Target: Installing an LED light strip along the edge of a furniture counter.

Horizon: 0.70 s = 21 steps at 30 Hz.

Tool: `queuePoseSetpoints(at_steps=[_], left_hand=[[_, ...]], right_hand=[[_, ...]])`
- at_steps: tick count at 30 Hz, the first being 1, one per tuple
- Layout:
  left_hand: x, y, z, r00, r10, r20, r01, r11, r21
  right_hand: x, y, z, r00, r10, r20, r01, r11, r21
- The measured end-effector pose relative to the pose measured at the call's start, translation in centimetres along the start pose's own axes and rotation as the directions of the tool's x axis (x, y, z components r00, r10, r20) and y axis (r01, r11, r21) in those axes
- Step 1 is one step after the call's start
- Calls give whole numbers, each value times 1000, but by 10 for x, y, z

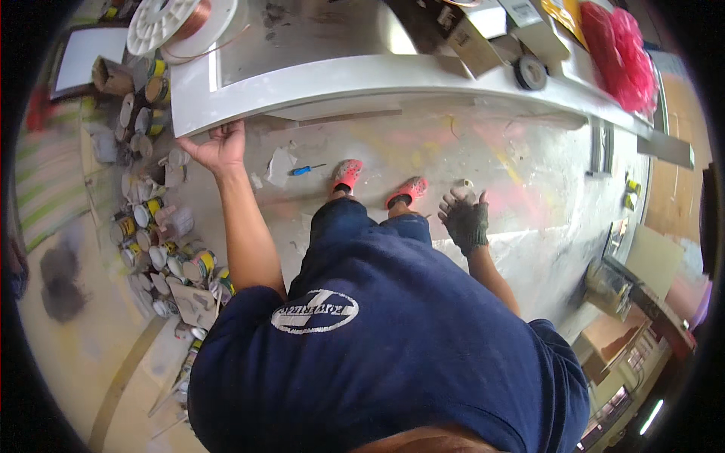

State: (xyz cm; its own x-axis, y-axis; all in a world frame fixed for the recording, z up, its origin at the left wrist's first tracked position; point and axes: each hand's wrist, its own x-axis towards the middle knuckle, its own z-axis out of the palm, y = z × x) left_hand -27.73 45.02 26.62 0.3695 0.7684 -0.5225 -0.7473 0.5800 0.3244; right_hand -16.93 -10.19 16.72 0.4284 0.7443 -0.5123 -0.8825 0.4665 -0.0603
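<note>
My bare left hand [217, 151] is at the near left corner of a white panel [317, 87], its fingers curled up under the edge and partly hidden by it. In a dark fingerless glove, my right hand [467, 221] hangs in the air on the right, fingers spread and holding nothing. Beyond its fingertips a small pale roll-like object [464, 183] is on the floor. On the panel's left end rests a white spool of copper-coloured wire [198, 16]. A black roll of tape [530, 72] sits near the panel's front edge, to the right.
Cartons [472, 45] and a pink plastic bag [621, 57] lie on the panel's right part. Many paint cans [158, 257] crowd the left side. On the floor are a blue-handled screwdriver [302, 171] and a paper scrap [280, 166]. A metal can [609, 287] stands at right.
</note>
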Motion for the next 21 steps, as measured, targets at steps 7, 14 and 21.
queuePoseSetpoints(at_steps=[7,14,21], left_hand=[[10,-8,-19,982,82,172,-75,996,-47],[-5,-41,-15,988,-26,151,55,980,-192],[-27,-83,-8,968,-91,236,104,994,-41]], right_hand=[[-143,18,-49,658,-292,-695,122,951,-285],[-193,61,-48,473,-378,-796,353,909,-222],[-194,91,-81,509,-326,-797,375,917,-135]])
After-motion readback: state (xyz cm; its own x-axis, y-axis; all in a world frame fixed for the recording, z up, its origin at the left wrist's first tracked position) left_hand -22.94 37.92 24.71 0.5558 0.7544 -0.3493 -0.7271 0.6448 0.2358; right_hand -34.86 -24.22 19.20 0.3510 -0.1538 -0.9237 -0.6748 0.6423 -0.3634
